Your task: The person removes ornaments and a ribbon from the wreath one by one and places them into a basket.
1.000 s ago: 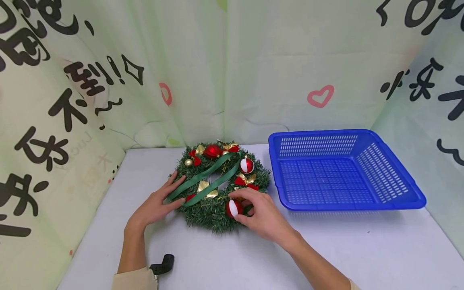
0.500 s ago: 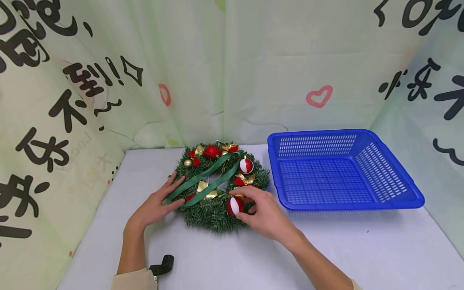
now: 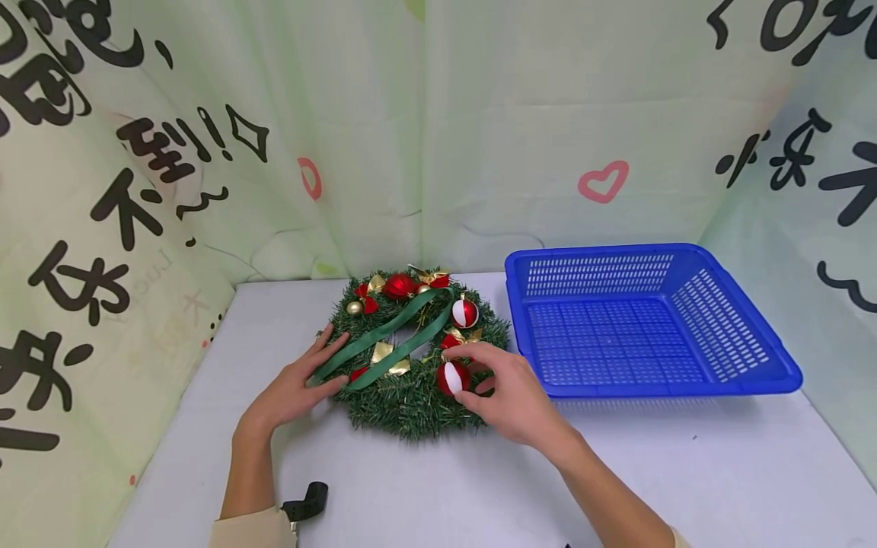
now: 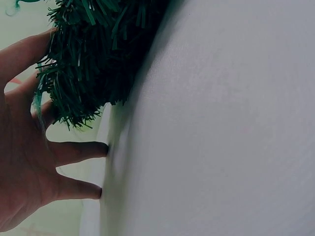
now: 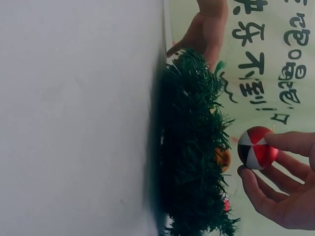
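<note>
Pinching a red-and-white panelled ball ornament (image 3: 452, 378) in the right hand (image 3: 512, 397), lower centre of the head view, held just above the round green bristly wreath (image 3: 404, 415) on the white bench (image 3: 411, 495). Resting the left hand (image 3: 296, 390), spread wide, against the wreath's left side.

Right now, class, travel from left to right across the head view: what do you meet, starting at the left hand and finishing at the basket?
Left hand → small gold ball → plain red ball → red-and-white ball pinched by the right hand → blue basket.
</note>
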### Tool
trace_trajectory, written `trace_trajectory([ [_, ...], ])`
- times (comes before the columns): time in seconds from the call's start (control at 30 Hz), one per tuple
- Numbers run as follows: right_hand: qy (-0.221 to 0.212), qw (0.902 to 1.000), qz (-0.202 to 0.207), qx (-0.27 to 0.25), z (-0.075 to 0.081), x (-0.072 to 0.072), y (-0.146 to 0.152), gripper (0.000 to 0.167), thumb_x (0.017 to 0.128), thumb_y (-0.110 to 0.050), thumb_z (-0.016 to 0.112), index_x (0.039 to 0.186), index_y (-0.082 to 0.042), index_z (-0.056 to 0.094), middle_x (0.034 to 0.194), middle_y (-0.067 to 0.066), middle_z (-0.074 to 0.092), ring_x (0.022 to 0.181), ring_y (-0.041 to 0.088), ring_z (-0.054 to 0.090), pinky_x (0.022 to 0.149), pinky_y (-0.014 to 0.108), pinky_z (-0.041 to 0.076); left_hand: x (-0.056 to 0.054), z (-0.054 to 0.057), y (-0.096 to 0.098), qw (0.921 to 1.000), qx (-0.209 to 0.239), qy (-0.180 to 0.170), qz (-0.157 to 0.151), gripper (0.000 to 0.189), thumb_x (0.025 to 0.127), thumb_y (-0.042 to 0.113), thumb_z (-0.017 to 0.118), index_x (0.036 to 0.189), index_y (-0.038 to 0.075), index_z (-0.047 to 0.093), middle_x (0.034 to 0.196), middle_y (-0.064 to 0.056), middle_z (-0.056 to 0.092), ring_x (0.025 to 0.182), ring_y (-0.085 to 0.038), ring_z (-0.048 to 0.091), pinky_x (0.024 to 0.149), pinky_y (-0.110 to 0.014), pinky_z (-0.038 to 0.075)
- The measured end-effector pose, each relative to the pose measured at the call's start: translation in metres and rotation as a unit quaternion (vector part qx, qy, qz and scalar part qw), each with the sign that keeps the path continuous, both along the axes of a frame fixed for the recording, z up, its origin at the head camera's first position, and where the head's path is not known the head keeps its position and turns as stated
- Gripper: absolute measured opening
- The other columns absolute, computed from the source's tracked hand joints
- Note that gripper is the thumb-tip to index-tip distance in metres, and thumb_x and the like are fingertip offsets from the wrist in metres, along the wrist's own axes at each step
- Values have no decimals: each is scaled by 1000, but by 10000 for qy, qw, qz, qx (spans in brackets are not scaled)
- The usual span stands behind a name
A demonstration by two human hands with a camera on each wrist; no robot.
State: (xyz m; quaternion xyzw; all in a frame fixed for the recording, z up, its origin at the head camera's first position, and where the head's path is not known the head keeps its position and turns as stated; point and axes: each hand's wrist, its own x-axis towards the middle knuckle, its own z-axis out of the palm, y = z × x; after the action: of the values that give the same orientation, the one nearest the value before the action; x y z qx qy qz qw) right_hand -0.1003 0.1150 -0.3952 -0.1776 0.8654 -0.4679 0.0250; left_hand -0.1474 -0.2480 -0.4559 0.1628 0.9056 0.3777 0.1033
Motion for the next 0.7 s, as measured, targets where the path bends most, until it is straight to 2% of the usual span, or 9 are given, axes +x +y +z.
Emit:
trace_trajectory([
  [0.13, 17, 10000, -56, -45, 2, -2, 4, 52, 86, 1, 82, 132, -21, 71, 127, -5, 70, 105, 20, 67, 79, 24, 60, 1, 2, 1, 10000, 22, -8, 8, 72, 104, 38, 64, 166, 27, 30, 177, -3, 6, 159, -48, 12, 116, -76, 25],
  [0.3, 24, 9999, -123, -109, 2, -5, 8, 54, 86, 2, 81, 134, -21, 70, 123, -3, 71, 102, 18, 69, 81, 29, 61, 1, 2, 2, 10000, 38, -10, 5, 71, 104, 36, 64, 166, 26, 30, 177, -4, 6, 159, -49, 12, 116, -77, 25],
  [0.47, -107, 9996, -223, -148, 5, -7, 13, 54, 87, 2, 80, 134, -21, 70, 126, 2, 71, 98, 19, 71, 82, 30, 61, 1, 1, 1, 10000, 52, 22, -28, 72, 104, 39, 64, 166, 27, 30, 177, -4, 5, 159, -48, 12, 116, -76, 25],
  [0.7, -203, 9991, -343, -171, 10, -10, 21, 54, 87, 2, 80, 134, -22, 70, 127, 2, 71, 102, 22, 71, 85, 34, 62, 0, 1, 1, 10000, 44, -3, -29, 71, 105, 36, 64, 166, 26, 30, 177, -3, 5, 159, -48, 11, 116, -77, 24],
])
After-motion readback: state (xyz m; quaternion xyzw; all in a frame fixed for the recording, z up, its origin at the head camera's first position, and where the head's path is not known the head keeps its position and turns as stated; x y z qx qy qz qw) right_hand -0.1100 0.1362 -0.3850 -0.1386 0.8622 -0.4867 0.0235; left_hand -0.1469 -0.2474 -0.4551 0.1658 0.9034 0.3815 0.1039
